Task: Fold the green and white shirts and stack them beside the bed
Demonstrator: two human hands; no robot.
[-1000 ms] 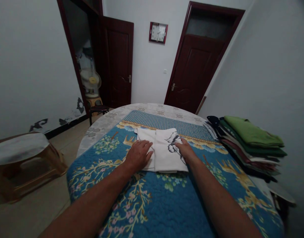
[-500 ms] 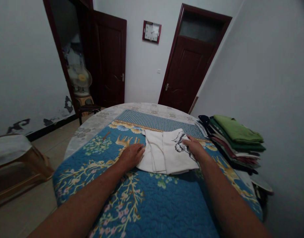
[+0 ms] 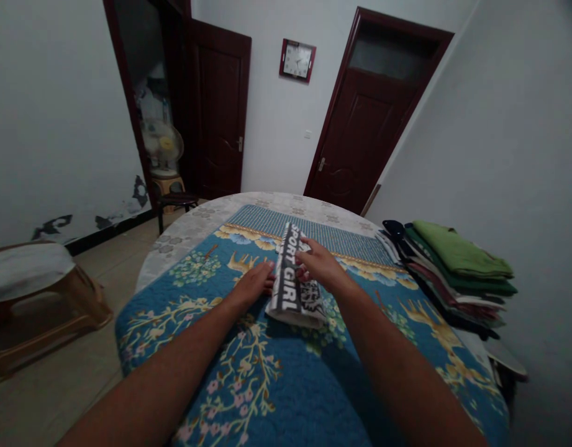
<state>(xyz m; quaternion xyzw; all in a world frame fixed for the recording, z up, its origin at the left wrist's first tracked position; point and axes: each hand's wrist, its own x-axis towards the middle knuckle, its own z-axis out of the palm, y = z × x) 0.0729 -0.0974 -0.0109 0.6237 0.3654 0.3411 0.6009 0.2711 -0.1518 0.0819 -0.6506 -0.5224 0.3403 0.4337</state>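
A white T-shirt point(image 3: 289, 279) with a black and grey print reading "SPORT GIRL" is folded into a narrow strip on the blue quilted cover. The lettering faces up. Along its left edge rests my left hand point(image 3: 254, 284), fingers stretched toward the cloth and partly hidden at the edge. My right hand point(image 3: 323, 266) hovers over or lightly touches the right side of the strip, with its fingers apart; I cannot tell whether they press on the cloth.
The blue floral quilted cover point(image 3: 341, 385) lies over a round table with a patterned tablecloth point(image 3: 174, 248). A stack of folded clothes point(image 3: 460, 254) stands at the table's right side by the wall. To the left are a stool point(image 3: 43, 304) and a fan point(image 3: 162, 146).
The white T-shirt has been folded over from the right into a narrower strip, bringing the lettering up. My right hand has moved left with the fold and its fingers have spread.
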